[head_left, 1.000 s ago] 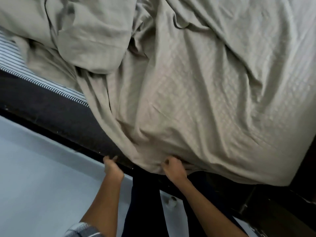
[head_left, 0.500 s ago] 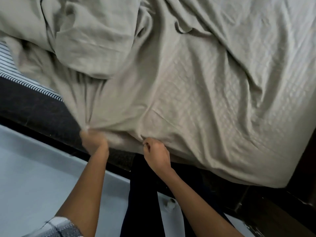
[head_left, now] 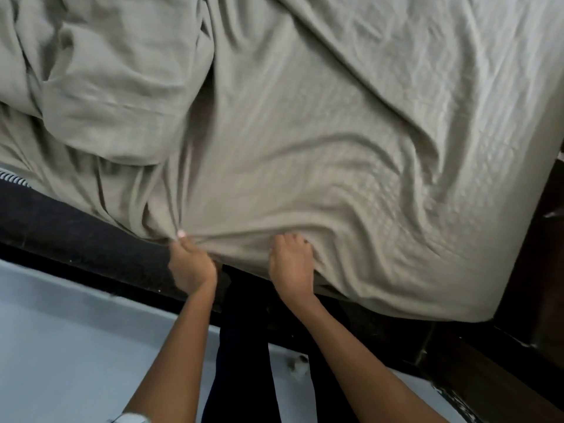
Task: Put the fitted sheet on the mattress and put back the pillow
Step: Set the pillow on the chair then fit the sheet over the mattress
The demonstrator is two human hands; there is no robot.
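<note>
A grey-beige fitted sheet [head_left: 320,154] lies wrinkled over the mattress, bunched in folds at the upper left. Its near edge hangs over the mattress side. My left hand [head_left: 190,264] grips a gathered fold of the sheet's edge at the side of the bed. My right hand [head_left: 291,264] holds the sheet's edge a little to the right, fingers curled into the cloth. The mattress's dark side [head_left: 61,221] and a sliver of its striped top [head_left: 12,177] show at the left, uncovered. No pillow is in view.
A pale blue-grey floor [head_left: 61,346] runs along the bed at the lower left. Dark wooden bed frame [head_left: 488,361] borders the lower right. My dark trouser legs stand against the bed between my arms. A small white object [head_left: 297,364] lies on the floor.
My left hand took hold of the sheet's edge and pulled it left along the mattress side, covering more of the striped top. My right hand shifted its hold on the edge.
</note>
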